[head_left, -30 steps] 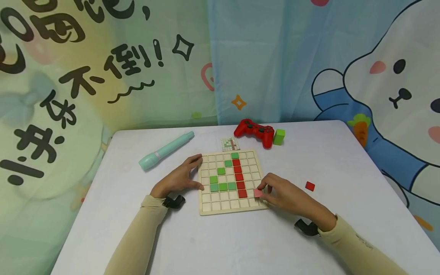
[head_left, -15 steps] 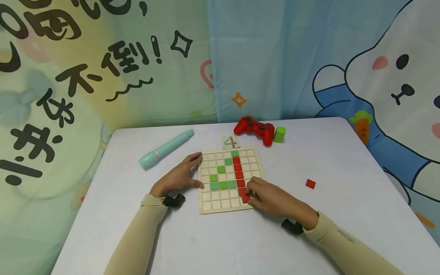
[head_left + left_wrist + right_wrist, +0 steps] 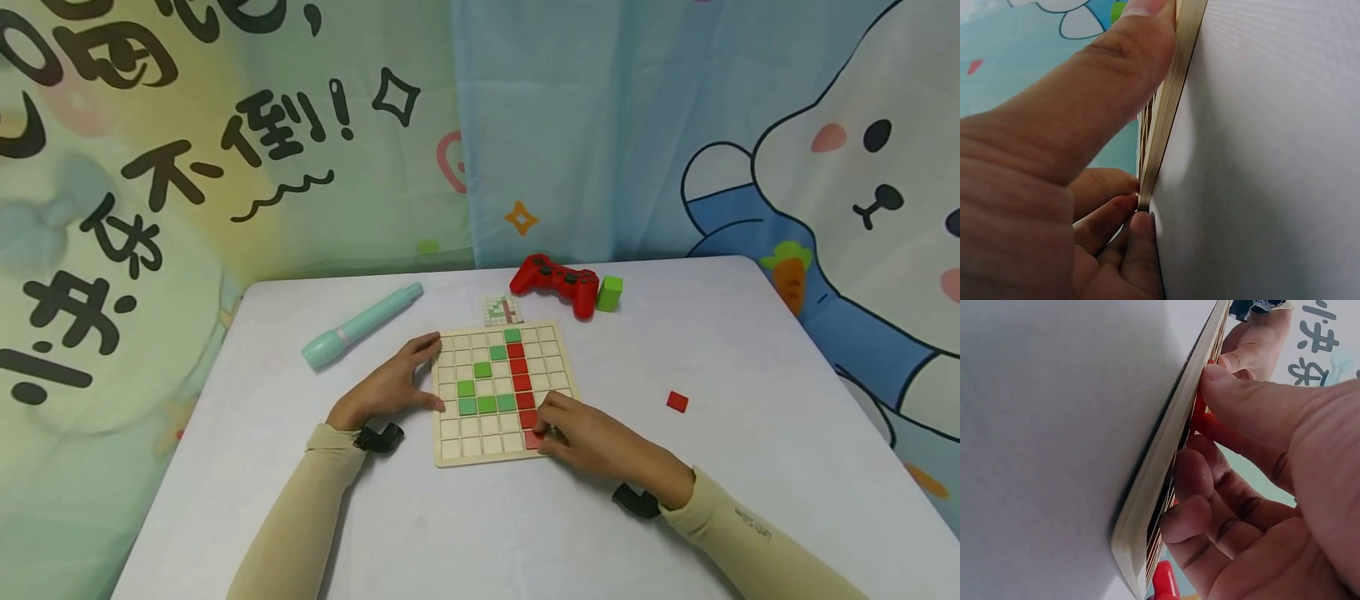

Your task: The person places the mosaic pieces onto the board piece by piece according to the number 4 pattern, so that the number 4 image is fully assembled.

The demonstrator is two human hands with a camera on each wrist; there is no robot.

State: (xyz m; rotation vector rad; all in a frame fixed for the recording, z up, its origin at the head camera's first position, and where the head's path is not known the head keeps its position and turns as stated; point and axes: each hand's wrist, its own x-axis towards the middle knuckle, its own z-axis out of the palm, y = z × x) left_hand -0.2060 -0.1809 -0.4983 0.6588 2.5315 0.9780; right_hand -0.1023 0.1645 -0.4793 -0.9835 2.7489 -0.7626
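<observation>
A square wooden grid board lies on the table with green and red square tiles in some cells. My right hand pinches a red tile at the bottom of the red column, near the board's front edge. In the right wrist view, the thumb and index finger are on that tile, low against the board. My left hand rests on the board's left side, thumb near and fingers far, spread apart. The left wrist view has that thumb and the fingertips touching the board's edge.
A loose red tile lies right of the board. Behind the board are a small pattern card, a red game controller and a green block. A mint-green flashlight-shaped object lies at the back left. Printed curtains hang behind the table.
My right hand has moved left over the board, bringing the red tile from the right-hand cells to the foot of the red column. My left hand stays put.
</observation>
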